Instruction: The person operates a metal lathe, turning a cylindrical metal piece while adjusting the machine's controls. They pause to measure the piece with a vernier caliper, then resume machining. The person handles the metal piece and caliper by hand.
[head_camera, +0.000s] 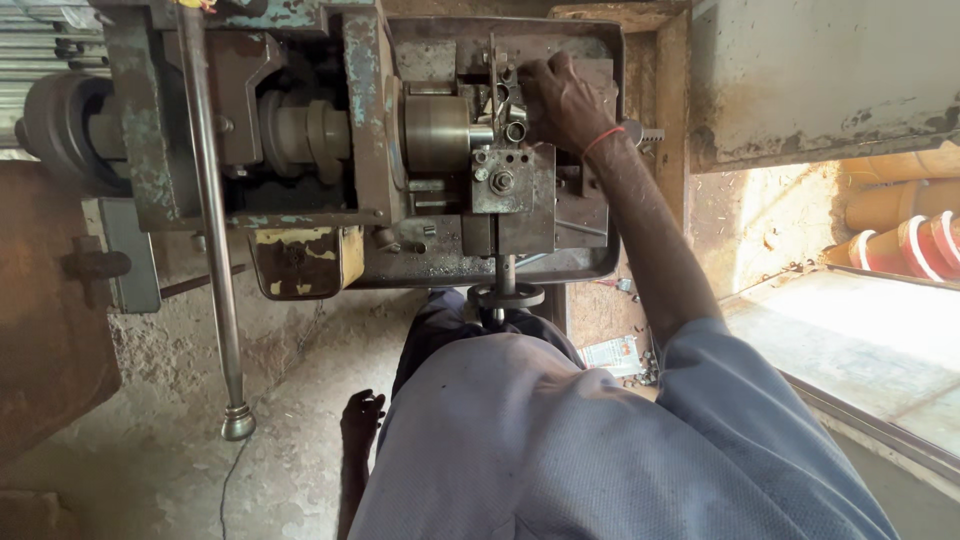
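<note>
My right hand (562, 100) reaches up onto an old lathe-like machine (300, 130), with a red thread around its wrist. Its fingers curl over the upper part of the tool holder (502, 182), right beside a short metal tube (516, 130). That tube sits in front of the round steel chuck (437, 130). What exactly the fingers grip is hidden by the hand. My left hand (361, 412) hangs low beside my blue-grey shirt, above the dusty floor. It holds nothing and its fingers are loosely apart.
A long steel lever (208, 220) with a knob end (238, 423) slants down at the left. Below the tool holder is a small handwheel (505, 296), and a metal tray rim (608, 262) surrounds the machine bed. Orange pipes (900, 235) lie at the right beside a sunlit slab.
</note>
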